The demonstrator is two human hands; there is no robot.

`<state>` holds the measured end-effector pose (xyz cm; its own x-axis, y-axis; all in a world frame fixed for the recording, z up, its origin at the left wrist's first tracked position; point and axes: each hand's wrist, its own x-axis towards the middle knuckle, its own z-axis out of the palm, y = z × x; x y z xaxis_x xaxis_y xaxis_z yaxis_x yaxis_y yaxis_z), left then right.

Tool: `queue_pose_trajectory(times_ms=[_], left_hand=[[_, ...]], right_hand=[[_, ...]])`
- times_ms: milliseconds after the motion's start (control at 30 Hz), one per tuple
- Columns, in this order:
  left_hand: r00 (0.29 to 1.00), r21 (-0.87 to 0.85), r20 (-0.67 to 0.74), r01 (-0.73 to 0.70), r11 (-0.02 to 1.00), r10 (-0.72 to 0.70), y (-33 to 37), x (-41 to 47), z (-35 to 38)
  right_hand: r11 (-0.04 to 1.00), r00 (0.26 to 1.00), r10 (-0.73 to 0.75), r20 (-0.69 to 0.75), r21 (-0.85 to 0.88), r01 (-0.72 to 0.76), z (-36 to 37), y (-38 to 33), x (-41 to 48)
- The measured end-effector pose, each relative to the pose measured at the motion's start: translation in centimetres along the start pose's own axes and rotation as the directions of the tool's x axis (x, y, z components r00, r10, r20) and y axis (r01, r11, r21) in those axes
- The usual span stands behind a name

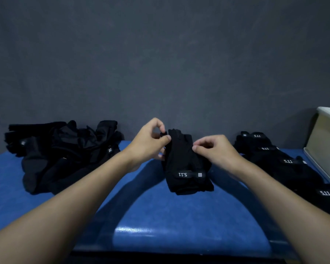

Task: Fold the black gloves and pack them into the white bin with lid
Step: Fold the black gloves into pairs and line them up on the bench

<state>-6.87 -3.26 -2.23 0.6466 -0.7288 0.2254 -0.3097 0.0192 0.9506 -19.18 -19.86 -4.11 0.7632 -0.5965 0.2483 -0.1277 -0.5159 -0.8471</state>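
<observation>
I read "5.11" in white on the wrist strap (189, 174) of the black fabric glove (185, 159) in the middle. From my view it stands upside down, with a small white square emblem (199, 174) just beside it on the same strap. The same "5.11" shows right way up on four straps in the row of folded black gloves (286, 168) at the right. In the loose heap of black gloves (65, 153) at the left, one small tag (110, 150) carries "5.11" turned sideways.

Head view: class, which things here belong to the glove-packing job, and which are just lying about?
Job: glove, pinched by left hand and right hand; loose pile; laid-out row; white bin.
Not part of it: blue table, grey wall.
</observation>
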Motion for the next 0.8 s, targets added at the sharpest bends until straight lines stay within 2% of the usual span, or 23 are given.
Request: queue_pose_trajectory(times_ms=[167, 333, 467, 567, 700, 800], left_hand=[[0.995, -0.015, 0.041, 0.090, 0.996, -0.089, -1.0, -0.2, 0.6], [0.988, -0.044, 0.029, 0.155, 0.987, -0.154, -1.5, 0.3, 1.2], [0.982, 0.222, 0.105, 0.129, 0.967, -0.155, -2.5, 0.1, 1.4], [0.979, 0.313, 0.114, 0.129, 0.941, -0.172, -2.6, -0.1, 1.1], [0.976, 0.426, 0.124, 0.110, 0.898, -0.178, -2.1, -0.5, 1.0], [0.986, 0.572, 0.158, -0.047, 0.819, -0.054, -1.9, -0.7, 1.1]], right_hand=[[0.998, 0.997, 0.054, 0.052, -0.038, -0.052, -0.2, 0.1, 0.2], [0.997, 0.998, 0.064, 0.026, -0.053, -0.062, -0.4, 0.5, 0.7], [0.983, 0.985, 0.098, 0.141, -0.166, -0.074, -0.5, 1.4, 0.0], [0.977, 0.978, 0.111, 0.179, -0.199, -0.074, -0.7, 2.0, -0.3], [0.984, 0.992, 0.098, 0.078, -0.158, -0.085, -1.4, 2.1, 0.0], [0.971, 0.993, 0.118, -0.024, -0.206, -0.120, -2.2, 2.6, 0.6]])
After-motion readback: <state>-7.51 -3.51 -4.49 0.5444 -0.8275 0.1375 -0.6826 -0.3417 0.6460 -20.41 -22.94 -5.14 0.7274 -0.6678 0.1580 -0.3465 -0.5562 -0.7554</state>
